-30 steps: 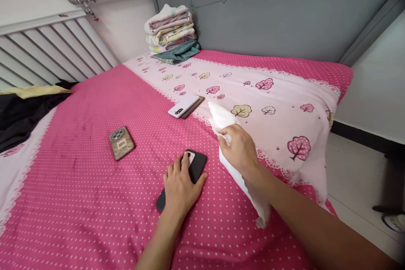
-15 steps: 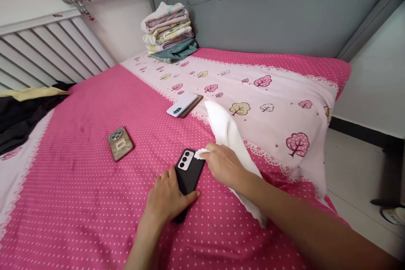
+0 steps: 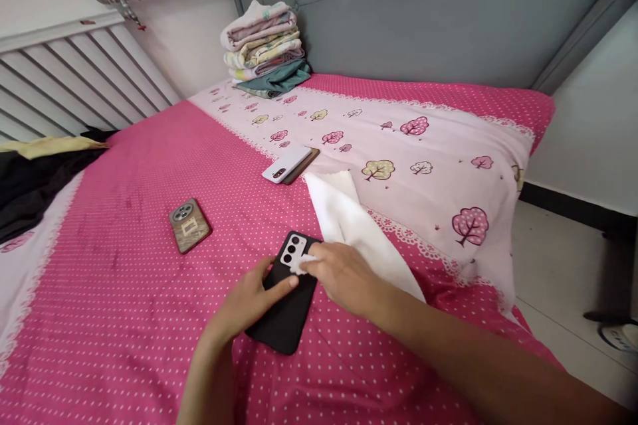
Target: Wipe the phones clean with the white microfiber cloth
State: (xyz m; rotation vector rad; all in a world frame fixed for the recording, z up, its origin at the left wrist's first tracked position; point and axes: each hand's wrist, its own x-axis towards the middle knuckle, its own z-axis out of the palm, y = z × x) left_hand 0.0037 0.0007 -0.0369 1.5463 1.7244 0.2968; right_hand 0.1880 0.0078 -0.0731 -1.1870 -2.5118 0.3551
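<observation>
A black smartphone (image 3: 285,315) lies back up on the pink dotted bedsheet, its camera plate with three lenses at the far end. My left hand (image 3: 252,295) grips the phone by its left side, with the thumb across the back. A white cloth (image 3: 343,216) is pinched in my right hand (image 3: 343,275); a small corner of it sticks out from the fingers and touches the phone's back just below the lenses. The rest of the cloth spreads over the bed behind that hand and under the forearm.
A brown-backed phone (image 3: 190,226) lies to the left. Farther back, a pale lilac phone (image 3: 286,165) overlaps a brown one (image 3: 305,166). Folded cloths (image 3: 264,46) are stacked by the grey headboard (image 3: 399,20). Dark clothing (image 3: 34,179) lies at the left edge, near a white slatted rail (image 3: 64,73).
My right hand has moved the cloth corner from the phone's right edge onto its back, below the lenses. The left thumb has shifted up across the back. The loose cloth has flopped leftward.
</observation>
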